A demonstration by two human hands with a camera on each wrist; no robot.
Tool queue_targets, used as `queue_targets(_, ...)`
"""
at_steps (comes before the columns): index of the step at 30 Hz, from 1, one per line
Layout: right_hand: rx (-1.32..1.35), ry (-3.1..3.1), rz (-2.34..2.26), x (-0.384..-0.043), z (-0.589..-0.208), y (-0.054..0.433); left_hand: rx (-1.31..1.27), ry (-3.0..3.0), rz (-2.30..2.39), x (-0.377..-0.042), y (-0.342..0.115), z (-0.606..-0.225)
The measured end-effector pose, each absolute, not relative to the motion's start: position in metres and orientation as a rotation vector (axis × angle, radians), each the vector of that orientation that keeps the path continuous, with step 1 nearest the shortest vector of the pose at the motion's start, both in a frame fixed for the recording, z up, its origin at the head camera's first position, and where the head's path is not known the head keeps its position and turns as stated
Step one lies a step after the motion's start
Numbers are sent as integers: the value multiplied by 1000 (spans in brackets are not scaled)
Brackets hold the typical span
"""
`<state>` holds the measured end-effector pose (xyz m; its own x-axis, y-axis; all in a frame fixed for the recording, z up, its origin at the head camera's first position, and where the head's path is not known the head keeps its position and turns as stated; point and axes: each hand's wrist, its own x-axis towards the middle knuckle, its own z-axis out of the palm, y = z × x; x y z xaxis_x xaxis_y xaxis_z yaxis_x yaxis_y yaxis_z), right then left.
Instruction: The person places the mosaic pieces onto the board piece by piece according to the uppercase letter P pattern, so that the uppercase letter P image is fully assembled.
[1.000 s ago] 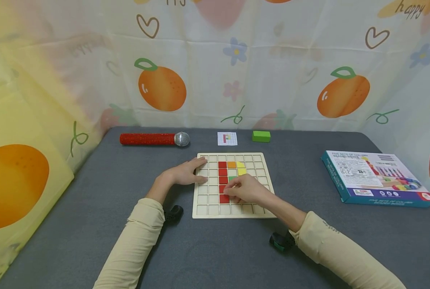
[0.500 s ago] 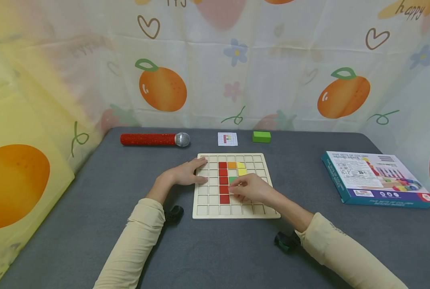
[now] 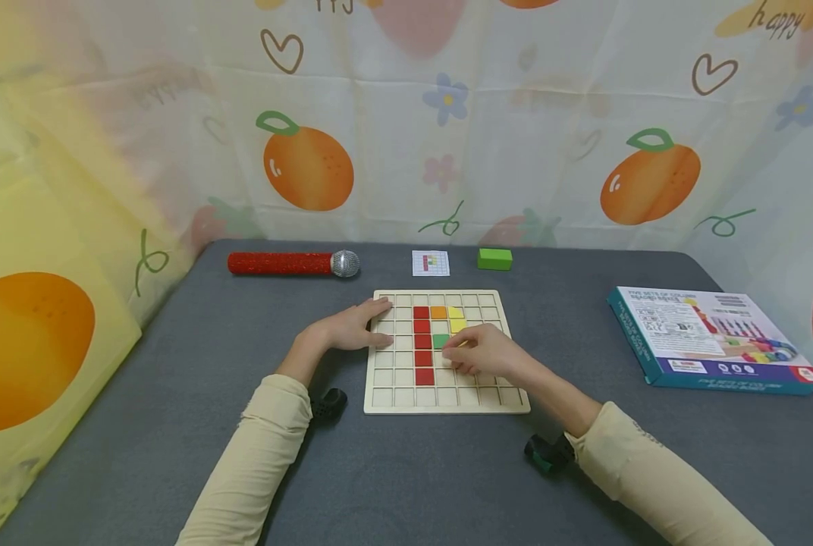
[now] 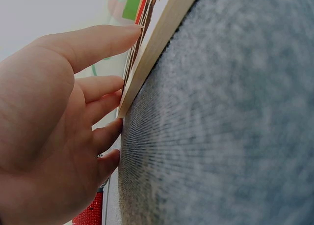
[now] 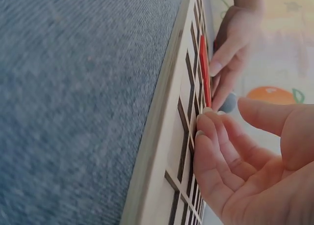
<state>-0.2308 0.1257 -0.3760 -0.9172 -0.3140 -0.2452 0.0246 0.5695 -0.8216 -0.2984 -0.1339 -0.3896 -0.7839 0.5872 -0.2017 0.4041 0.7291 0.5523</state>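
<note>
A pale wooden grid board [image 3: 386, 398] lies on the table, with a column of red tiles [image 3: 422, 341] set in its cells. Right of the column are an orange tile [image 3: 437, 312], a green tile [image 3: 441, 341] and yellow tiles [image 3: 456, 318], partly covered by my right hand [image 3: 488, 353]. In the right wrist view, that hand's loosely bent fingers [image 5: 211, 161] touch the grid; the thumb stands apart and I see nothing held. My left hand [image 3: 348, 326] rests at the board's left edge, its fingers spread and thumb on the rim in the left wrist view.
Behind the board lie a red glittery microphone [image 3: 280, 263], a small card with a coloured grid pattern [image 3: 430, 263] and a green block [image 3: 494, 259]. A flat printed box [image 3: 714, 337] lies at the right. A fruit-patterned cloth [image 3: 516, 152] hangs behind the table.
My right hand has slid right across the board, away from the red column, uncovering the green tile fully. The left hand stays where it was.
</note>
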Motion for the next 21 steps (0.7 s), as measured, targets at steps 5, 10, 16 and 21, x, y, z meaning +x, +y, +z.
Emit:
queue_targets(5,-299,2383,-1310,-233,-378,132,782,2558,725,-298,-135,-390)
queue_targets(10,-606,2460,-1222,-236,-380,145,795,2554,744,-298,-136,-392)
queue_targets(16,-1029,2782,-723,-247,-385,164,799,2701,807,-298,-138,-392)
queue_targets(21,-1064,3009,-345,-264,-385,179,801,2965,845,-301,-132,-398)
